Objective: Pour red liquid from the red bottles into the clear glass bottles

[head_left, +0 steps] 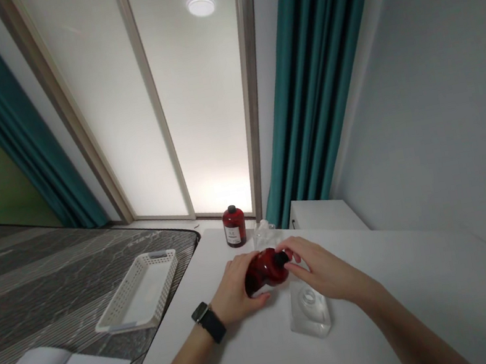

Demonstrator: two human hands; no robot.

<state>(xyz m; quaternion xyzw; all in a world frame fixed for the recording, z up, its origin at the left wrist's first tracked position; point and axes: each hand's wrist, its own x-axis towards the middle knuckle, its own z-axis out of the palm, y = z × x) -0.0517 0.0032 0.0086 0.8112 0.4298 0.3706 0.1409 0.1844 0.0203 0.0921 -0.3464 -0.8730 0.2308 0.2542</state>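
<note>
Frosted sliding doors (200,101) flanked by teal curtains (317,68) stand beyond a white tabletop (368,335), where a dark red bottle (273,269) is held tipped on its side between two bare hands. It looks smooth, glossy and stiff-walled, so it would probably be a little slippery and might crack if it is glass; how full it is cannot be told. Its rounded body seems the surest place to take hold, with the ribless-looking black cap (281,259) best met by fingertips.

That body lies within the curl of the left hand (241,283), fingers wrapped over the far side and thumb stretched along the near side. Its neck points toward the right hand (317,266), whose thumb and bent fingers close around the cap in what looks like a pinch. Whether the bottle touches the tabletop is hidden. Just below the cap stands a clear square bottle (311,314); a second red bottle (235,228) stands upright farther back.
</note>
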